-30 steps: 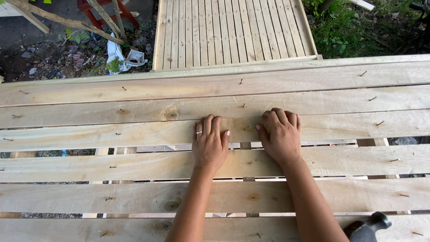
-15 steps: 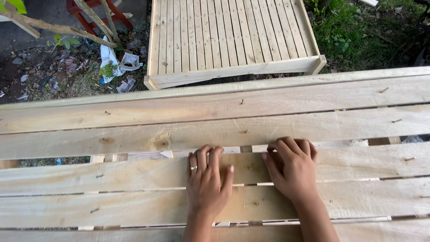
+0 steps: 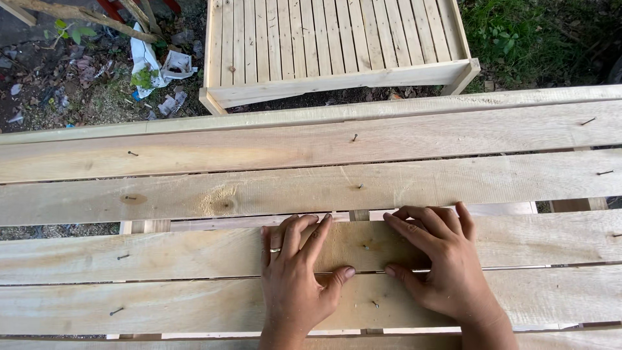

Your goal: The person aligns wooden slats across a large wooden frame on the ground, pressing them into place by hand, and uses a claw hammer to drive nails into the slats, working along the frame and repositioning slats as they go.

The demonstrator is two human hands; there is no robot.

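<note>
My left hand (image 3: 297,280), with a ring on one finger, lies flat on a pale wooden plank (image 3: 162,254) of a slatted frame, fingers reaching its far edge. My right hand (image 3: 440,262) rests beside it on the same plank, fingers curled over the far edge and thumb near the seam with the plank below (image 3: 181,304). Several nails (image 3: 355,137) stick up part-way from the planks, one (image 3: 367,247) between my hands. Neither hand holds anything loose.
A second slatted wooden frame (image 3: 337,45) lies on the ground beyond. Litter and white plastic scraps (image 3: 155,71) lie at upper left with sticks, grass (image 3: 538,39) at upper right. A gap (image 3: 570,206) between planks shows a crosspiece.
The view has tilted down and closer, and the planks sit lower in frame. Both hands have slid toward me with the plank they press on, widening the gap behind it.
</note>
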